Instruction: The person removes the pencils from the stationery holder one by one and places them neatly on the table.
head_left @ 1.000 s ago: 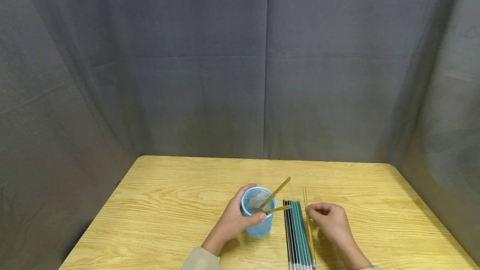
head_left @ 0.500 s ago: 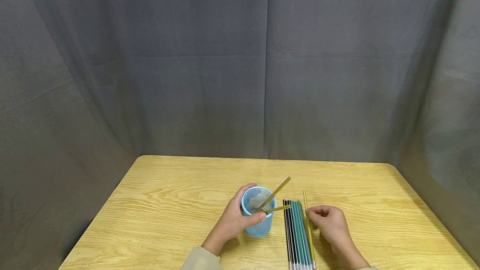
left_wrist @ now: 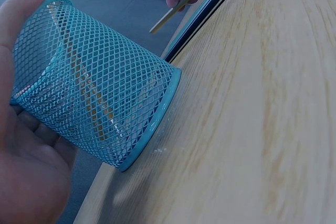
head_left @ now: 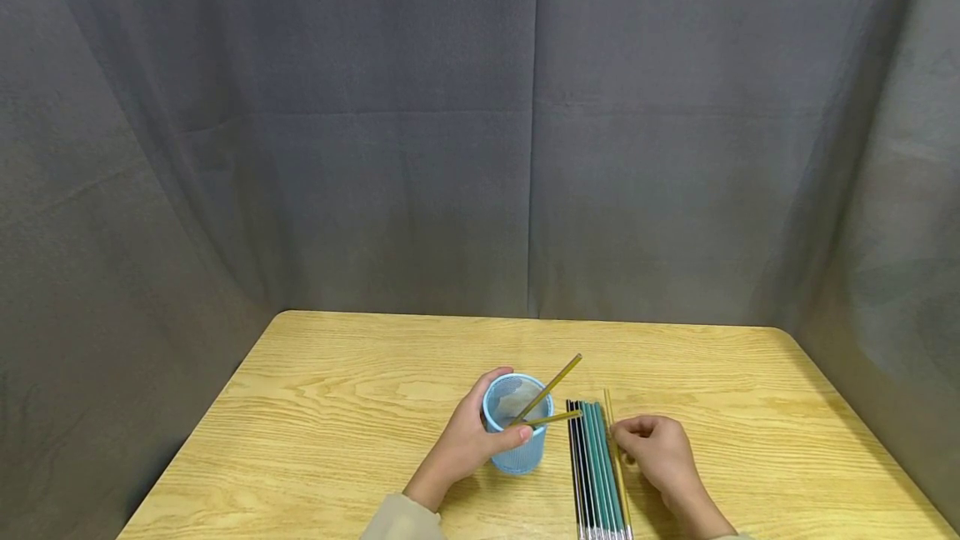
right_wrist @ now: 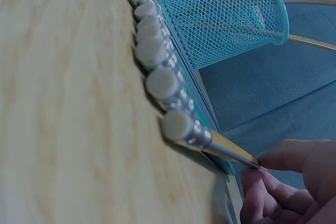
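My left hand [head_left: 468, 444] grips a light blue mesh pencil cup [head_left: 519, 458], thumb over the near side of its rim. Two yellow pencils [head_left: 557, 379] lean out of the cup toward the right. With thumb and fingers my right hand [head_left: 663, 452] pinches another yellow pencil [head_left: 621, 477], which runs along the right side of a row of dark and green pencils [head_left: 588, 465]. In the right wrist view this yellow pencil's white eraser [right_wrist: 177, 125] is level with the other erasers [right_wrist: 161, 83]. The left wrist view shows the cup's base at the tabletop.
The wood-grain table [head_left: 360, 390] has rounded far corners. Grey curtains [head_left: 390, 190] hang behind it and on both sides. The pencil row lies just right of the cup, its eraser ends toward the near edge of the view.
My right hand has drawn the yellow pencil a little toward me, alongside the green ones. The left hand and the cup have stayed put.
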`<state>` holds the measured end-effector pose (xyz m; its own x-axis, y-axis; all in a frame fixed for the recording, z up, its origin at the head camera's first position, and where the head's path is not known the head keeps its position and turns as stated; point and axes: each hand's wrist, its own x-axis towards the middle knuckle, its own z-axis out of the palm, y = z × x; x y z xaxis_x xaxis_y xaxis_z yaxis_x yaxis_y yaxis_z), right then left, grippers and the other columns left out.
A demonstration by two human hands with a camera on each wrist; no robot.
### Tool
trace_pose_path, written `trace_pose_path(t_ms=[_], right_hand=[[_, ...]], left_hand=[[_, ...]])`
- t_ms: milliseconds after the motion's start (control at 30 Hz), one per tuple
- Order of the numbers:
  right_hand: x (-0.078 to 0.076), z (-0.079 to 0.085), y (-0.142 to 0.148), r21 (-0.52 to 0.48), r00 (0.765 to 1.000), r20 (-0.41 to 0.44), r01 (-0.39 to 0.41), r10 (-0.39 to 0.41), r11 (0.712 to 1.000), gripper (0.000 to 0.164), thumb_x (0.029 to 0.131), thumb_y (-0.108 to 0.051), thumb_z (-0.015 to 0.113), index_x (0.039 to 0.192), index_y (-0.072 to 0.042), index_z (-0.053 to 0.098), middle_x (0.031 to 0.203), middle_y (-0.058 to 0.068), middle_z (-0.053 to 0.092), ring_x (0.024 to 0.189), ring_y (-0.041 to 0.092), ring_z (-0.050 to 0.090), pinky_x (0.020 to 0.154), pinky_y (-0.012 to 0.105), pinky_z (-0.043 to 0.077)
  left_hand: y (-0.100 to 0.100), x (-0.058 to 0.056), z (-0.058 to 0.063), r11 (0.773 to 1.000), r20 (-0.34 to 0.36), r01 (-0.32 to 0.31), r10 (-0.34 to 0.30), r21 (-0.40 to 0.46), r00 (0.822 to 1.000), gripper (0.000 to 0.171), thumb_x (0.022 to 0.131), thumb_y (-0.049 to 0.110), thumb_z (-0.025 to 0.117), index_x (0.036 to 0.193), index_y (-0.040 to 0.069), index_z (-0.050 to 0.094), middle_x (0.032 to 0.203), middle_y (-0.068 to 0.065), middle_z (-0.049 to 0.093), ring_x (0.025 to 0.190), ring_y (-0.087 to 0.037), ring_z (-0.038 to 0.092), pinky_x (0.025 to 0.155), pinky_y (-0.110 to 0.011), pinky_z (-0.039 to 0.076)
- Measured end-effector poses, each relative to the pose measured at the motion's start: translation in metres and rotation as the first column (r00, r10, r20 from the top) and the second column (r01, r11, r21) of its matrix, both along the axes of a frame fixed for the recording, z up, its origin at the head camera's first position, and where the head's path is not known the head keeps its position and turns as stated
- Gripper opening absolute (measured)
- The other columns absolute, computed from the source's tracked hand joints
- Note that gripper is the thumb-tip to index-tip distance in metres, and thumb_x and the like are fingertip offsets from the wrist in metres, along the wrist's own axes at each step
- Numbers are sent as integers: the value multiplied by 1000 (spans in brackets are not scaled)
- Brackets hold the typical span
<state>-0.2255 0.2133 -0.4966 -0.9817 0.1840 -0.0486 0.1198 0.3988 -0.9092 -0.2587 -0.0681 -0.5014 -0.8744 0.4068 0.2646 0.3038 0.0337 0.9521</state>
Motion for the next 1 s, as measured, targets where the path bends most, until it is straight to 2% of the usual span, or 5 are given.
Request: trace_pose_path(t_ms=[333,633,1000], right_hand=[[-1,-2,-1,45,1000,31,-1,0,999,11,87,-8,71,90,2,73,74,6,64,65,19,58,55,26,45],[-2,-3,0,130,999,16,-29,27,991,11,86,-11,73,84,0,74,73,2,65,64,18,57,57,30,44],[-4,-5,3,235,998,17,-55,53,970,10,85,-14,74,80,-5,75,78,0,68,76,16,58,69,34,44]], left_hand=[[0,1,0,1000,-1,11,-11,9,1000,75,83,29,80,147,27,39,130,-16,56,115,-38,55,94,-53,45],[0,0,0,1000,-1,9,-9,7,1000,76,83,30,80,147,26,39,129,-15,56,116,-37,55,94,-53,45],[0,0,0,1000,5,8,-8,6,1000,75,83,30,80,146,28,40,130,-13,56,116,-35,55,94,-53,45]])
